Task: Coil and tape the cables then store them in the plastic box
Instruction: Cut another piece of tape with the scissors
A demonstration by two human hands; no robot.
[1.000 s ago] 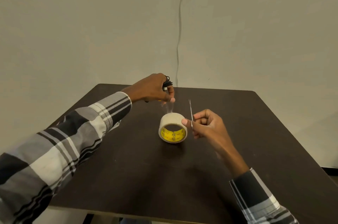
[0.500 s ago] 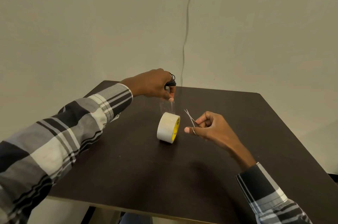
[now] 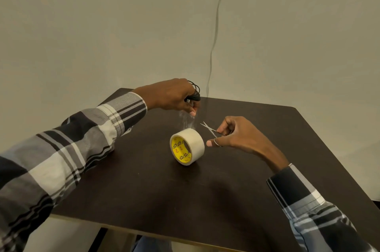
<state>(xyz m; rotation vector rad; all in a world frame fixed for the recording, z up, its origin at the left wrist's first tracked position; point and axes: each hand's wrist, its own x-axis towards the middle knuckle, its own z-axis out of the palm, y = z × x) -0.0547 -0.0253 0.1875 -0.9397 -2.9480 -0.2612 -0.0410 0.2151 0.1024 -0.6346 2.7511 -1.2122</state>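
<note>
The left hand (image 3: 170,95) hovers above the table (image 3: 144,190) toward its far edge, fingers curled round a small coil of black cable (image 3: 195,93) while thumb and fingertip pinch the free end of a clear strip of tape (image 3: 187,120). That strip runs down, taut and nearly upright, to the tape roll (image 3: 186,147), which stands on its edge near the middle of the table with its yellow core facing the near left corner. The right hand (image 3: 236,136) is closed on a pair of small scissors (image 3: 209,128), thumb through one ring, blades parted and pointing at the strip but not yet touching it.

The risks, as I judge them, lie in the cut. The roll rests only on its rim – nothing pins it – so a tug from the left hand or a nudge from the blades could set it rolling toward a table edge, slackening the strip just as the scissors close. A slack strip would likely fold and stick to itself or to the blades. If the cut lands too close to the roll, the free end may drop back onto it and be hard to find again. The left hand is doing two jobs at once; easing its grip to manage the tape could let the coil spring loose. The plastic box is not in view.
</note>
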